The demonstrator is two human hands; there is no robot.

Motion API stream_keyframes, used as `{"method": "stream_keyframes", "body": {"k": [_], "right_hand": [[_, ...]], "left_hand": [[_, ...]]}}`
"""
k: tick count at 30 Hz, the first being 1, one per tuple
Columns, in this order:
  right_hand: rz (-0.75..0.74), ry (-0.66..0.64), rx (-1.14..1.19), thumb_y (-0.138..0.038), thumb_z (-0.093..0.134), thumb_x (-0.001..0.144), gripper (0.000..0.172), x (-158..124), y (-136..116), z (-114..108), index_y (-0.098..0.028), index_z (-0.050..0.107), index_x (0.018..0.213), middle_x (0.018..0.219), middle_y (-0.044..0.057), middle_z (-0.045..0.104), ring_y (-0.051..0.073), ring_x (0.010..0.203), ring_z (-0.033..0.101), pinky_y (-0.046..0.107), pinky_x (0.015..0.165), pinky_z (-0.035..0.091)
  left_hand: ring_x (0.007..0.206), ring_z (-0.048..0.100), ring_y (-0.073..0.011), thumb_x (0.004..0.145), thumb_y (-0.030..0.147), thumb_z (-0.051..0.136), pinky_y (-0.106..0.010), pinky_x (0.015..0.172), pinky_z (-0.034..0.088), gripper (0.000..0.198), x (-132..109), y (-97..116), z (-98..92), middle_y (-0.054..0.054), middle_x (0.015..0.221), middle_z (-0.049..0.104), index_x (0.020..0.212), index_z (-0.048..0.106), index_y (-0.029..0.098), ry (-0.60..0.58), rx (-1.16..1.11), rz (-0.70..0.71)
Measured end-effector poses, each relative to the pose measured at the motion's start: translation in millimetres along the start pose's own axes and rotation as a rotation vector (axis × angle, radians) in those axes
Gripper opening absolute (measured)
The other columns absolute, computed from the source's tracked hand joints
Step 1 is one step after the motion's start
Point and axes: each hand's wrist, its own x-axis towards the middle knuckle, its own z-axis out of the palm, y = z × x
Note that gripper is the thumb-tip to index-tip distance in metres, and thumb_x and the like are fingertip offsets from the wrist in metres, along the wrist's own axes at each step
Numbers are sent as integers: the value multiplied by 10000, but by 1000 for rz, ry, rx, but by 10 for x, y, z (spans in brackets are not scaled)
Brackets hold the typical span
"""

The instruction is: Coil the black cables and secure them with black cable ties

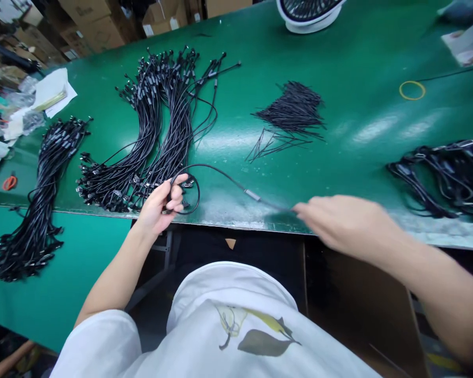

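My left hand [163, 202] is closed around a small coil of a thin black cable [220, 173] at the near edge of the green table [358, 121]. The cable runs right across the table, past a small grey piece on it, to my right hand [342, 223]. That hand is blurred by motion and pinches the cable's far end. Just behind my left hand lies a large pile of the same black cables [153, 136] with connectors at both ends.
Another cable bundle [43, 194] lies at the left and a tangled one [445, 173] at the right. A heap of black twist ties [291, 113] is mid-table. A yellow rubber band [412, 90], a white fan [307, 13], orange scissors [9, 182] and papers [49, 92] are around.
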Motion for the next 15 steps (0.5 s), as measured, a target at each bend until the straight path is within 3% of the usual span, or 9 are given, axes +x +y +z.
{"method": "stream_keyframes", "body": {"k": [3,5,7,9,11,13,15], "right_hand": [[-267,-91,171,-186,430,932,274,205,-406,-4,-190,602,720,610,15,573,133,528,476,303,559,302],[-241,-104,301,-209,430,929,279,437,-542,-19,-183,591,702,611,7,572,117,524,453,285,546,279],[-100,-71,477,-234,432,929,277,676,-537,2,-180,596,713,642,5,589,107,547,461,266,550,287],[75,42,710,-290,476,922,237,851,-465,91,-181,601,753,721,8,613,108,627,506,247,603,347],[251,231,922,-384,564,888,210,938,-424,251,-188,598,818,808,14,617,126,749,547,256,706,409],[406,331,1136,-483,610,855,288,961,-455,445,-196,579,865,824,15,592,142,802,550,277,749,435],[558,322,1427,-564,579,859,363,964,-531,612,-203,541,841,727,-12,517,117,675,499,255,636,425]], "left_hand": [[731,650,-114,841,410,683,-218,675,540,280,82,-238,217,-37,826,669,901,653,139,-43,122,71],[907,666,-169,851,459,655,-290,835,532,314,58,-396,378,-78,962,701,807,620,150,-135,280,103],[885,646,-159,882,458,610,-281,850,499,308,-8,-487,509,-69,909,703,823,631,157,-224,465,110],[673,579,-119,905,451,578,-243,712,469,297,-56,-501,590,-12,684,634,895,650,163,-274,553,108],[481,410,-82,910,458,570,-223,553,386,301,-57,-478,628,57,515,462,914,640,166,-272,460,108],[425,284,-63,900,462,586,-214,486,315,298,-26,-472,646,89,491,348,885,616,166,-235,276,89],[452,338,-66,874,471,621,-221,508,350,314,-2,-516,663,72,529,384,813,584,165,-209,154,27]]}}
